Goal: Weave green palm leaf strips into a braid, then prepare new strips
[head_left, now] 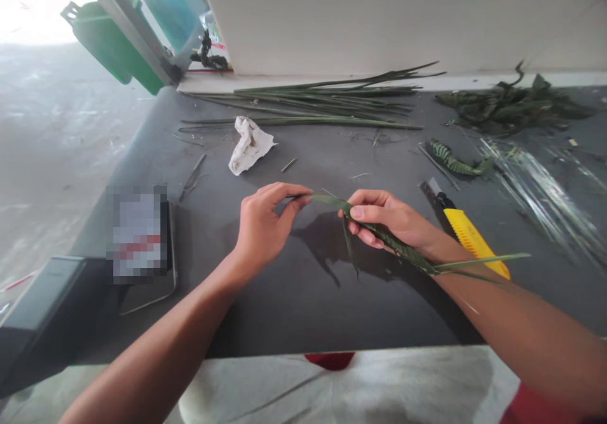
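A woven piece of green leaf strips [401, 247] lies along my right hand [374, 217], whose thumb and fingers are closed round its near end. Loose leaf tails stick out past my right wrist, and another hangs below the fingers. My left hand [272, 215] pinches the tip of a thin leaf strip [327, 199] that runs across to the woven piece. Both hands are raised over the dark table [284, 310].
Long leaf strips [303, 105] lie along the back. Crumpled white paper [250, 146] sits mid-table, a phone [164, 285] at left. On the right are a yellow cutter [474, 241], a curled woven piece [450, 157], clear strips [535, 190] and a leaf pile [512, 107].
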### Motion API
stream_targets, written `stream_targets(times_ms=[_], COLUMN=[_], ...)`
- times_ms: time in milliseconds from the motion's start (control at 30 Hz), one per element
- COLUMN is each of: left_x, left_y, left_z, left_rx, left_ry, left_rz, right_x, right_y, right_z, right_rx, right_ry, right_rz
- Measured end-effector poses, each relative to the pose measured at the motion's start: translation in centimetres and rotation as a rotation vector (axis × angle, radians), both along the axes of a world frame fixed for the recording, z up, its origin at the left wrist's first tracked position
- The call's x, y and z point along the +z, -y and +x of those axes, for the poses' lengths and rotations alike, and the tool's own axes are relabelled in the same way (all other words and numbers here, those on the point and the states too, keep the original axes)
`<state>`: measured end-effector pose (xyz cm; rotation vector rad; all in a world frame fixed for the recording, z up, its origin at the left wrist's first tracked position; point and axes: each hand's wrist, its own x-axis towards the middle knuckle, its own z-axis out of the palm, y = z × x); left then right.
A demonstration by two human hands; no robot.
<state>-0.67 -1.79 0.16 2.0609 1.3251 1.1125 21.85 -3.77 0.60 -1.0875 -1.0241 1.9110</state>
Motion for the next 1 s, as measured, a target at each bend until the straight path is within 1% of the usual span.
stream_targets(times_ms=[233, 300, 367, 433, 500, 567, 667, 767, 800, 867, 1000], left_x=[0.1, 0.2, 0.1, 0.1, 0.2, 0.2, 0.4, 0.4, 0.4, 0.4, 0.4], left_y=[0.2, 0.3, 0.4, 0.3, 0.3, 0.3, 0.6, 1.3, 1.5, 1.7, 1.8], left_z=[-0.1, 0.0, 0.2, 0.4, 0.6, 0.7, 1.0, 1.3, 1.4, 1.5, 1.6], left_rx=[-0.079, -0.102, -0.088, -0.053, -0.068, -0.139, -0.252, -0.309, -0.312, -0.298, -0.219], left_ry=[0.034, 0.063, 0.111, 0.198, 0.326, 0.449, 0.586, 0.65, 0.653, 0.634, 0.548], left_rz=[0.002, -0.015, -0.063, -0.169, -0.333, -0.513, -0.756, -0.918, -0.943, -0.941, -0.837], right_x=[-0.2, -0.2, -0.1, -0.1, 0.0, 0.0, -0.1, -0.3, -0.4, -0.5, -0.7], right_y=[-0.2, -0.3, -0.4, -0.4, -0.4, -0.3, -0.2, 0.0, 0.0, 0.1, 0.2], right_z=[0.2, 0.2, 0.1, 0.1, 0.1, 0.0, -0.1, -0.4, -0.5, -0.6, -0.7], right_rx=[-0.024, -0.046, -0.066, -0.071, -0.067, -0.059, -0.026, 0.024, 0.038, 0.057, 0.049], right_ry=[-0.015, 0.001, 0.013, 0.019, 0.029, 0.045, 0.069, 0.088, 0.101, 0.136, 0.198], right_rz=[0.006, 0.0, -0.001, 0.003, 0.008, 0.023, 0.09, 0.167, 0.185, 0.21, 0.237])
